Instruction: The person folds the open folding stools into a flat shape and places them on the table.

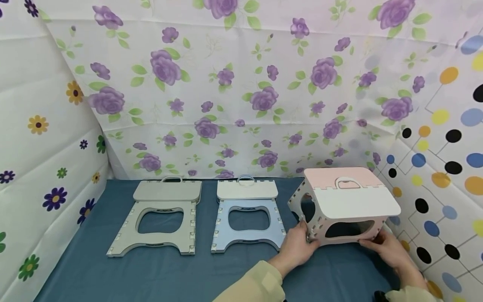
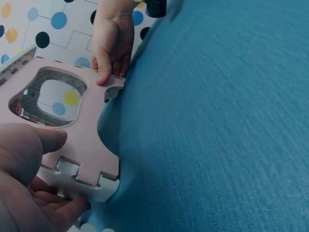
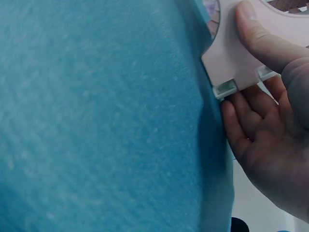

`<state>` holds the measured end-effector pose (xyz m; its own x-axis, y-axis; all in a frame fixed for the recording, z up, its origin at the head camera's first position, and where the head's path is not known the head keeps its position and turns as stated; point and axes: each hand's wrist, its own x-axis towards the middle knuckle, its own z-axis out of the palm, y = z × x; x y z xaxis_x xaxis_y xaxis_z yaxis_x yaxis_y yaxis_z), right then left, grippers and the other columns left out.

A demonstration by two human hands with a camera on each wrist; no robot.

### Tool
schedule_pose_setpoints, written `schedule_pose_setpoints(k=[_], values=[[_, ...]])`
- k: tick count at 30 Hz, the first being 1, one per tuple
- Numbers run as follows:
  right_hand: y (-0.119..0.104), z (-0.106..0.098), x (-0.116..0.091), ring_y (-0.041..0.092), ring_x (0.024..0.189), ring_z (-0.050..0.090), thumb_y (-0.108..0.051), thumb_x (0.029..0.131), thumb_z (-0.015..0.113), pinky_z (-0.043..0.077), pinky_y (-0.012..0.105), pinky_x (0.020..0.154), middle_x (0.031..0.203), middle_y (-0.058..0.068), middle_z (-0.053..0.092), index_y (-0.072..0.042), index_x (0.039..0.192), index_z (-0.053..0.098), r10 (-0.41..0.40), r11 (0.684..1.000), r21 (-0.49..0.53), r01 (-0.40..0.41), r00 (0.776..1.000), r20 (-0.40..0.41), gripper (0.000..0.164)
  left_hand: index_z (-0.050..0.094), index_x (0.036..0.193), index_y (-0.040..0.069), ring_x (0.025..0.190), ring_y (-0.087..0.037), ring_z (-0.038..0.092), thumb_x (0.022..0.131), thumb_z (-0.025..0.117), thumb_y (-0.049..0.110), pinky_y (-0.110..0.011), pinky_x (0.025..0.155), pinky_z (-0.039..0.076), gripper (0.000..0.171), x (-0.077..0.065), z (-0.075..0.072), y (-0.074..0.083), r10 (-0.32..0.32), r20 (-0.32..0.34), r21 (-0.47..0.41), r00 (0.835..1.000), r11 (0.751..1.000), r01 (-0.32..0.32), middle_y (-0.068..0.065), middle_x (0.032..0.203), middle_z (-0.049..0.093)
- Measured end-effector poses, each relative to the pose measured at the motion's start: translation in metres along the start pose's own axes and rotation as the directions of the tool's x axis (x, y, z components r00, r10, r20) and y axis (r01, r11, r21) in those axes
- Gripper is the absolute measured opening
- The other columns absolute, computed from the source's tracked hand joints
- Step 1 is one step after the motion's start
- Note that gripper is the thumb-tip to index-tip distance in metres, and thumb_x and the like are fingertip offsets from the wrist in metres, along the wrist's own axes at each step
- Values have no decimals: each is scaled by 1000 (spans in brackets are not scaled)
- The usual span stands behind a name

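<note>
A pink and white folding step stool [image 1: 354,201] stands unfolded at the right of the blue cloth, its white handle on top. My left hand [image 1: 296,245] grips the lower left corner of its pink front panel. In the left wrist view the thumb lies on the panel's face [image 2: 84,145], with the fingers around the side edge. The right leg is pinched by my right hand [image 1: 390,251]; in the right wrist view the thumb presses the pink leg [image 3: 231,55] and the fingers lie along its side edge. Parts of the stool's far side are hidden.
Two folded step stools lie flat to the left, a grey-green one [image 1: 164,222] and a light blue one [image 1: 247,222] with a white top. A flowered curtain [image 1: 241,138] hangs behind, and a dotted sheet [image 1: 434,201] borders the right, close to my right hand.
</note>
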<state>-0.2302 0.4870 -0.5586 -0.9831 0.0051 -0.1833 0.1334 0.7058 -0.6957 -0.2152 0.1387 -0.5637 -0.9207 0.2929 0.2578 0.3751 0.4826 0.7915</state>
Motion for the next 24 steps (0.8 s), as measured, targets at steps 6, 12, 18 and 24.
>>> schedule_pose_setpoints(k=[6,12,18,24], values=[[3,0,0,19,99,64,-41,100,79,55,32,80,127,22,67,11,142,52,-13,1000,3,13,1000,-19,72,67,124,2,82,-7,67,96,83,29,-28,65,53,42,-3,-12,19,-42,-13,51,999,998,42,-5,104,72],[6,4,-2,22,104,65,-42,97,83,55,28,79,130,24,66,9,145,51,-10,1000,13,10,999,-38,77,69,125,9,80,-4,66,93,87,34,-25,64,52,44,-3,-14,25,-123,4,72,992,990,123,0,102,74],[9,6,-2,29,114,62,-44,96,82,53,26,82,142,30,58,8,154,42,7,1000,16,-6,999,-41,88,71,122,13,87,-5,70,93,88,35,-25,69,55,40,-3,-16,24,-121,-2,99,993,988,120,1,107,77],[11,7,-2,25,109,63,-41,97,82,54,28,81,137,28,61,8,152,45,-24,1000,6,24,998,-54,82,70,114,16,85,-3,68,94,86,34,-24,68,54,31,-4,-15,24,-132,11,115,991,985,130,3,102,76]])
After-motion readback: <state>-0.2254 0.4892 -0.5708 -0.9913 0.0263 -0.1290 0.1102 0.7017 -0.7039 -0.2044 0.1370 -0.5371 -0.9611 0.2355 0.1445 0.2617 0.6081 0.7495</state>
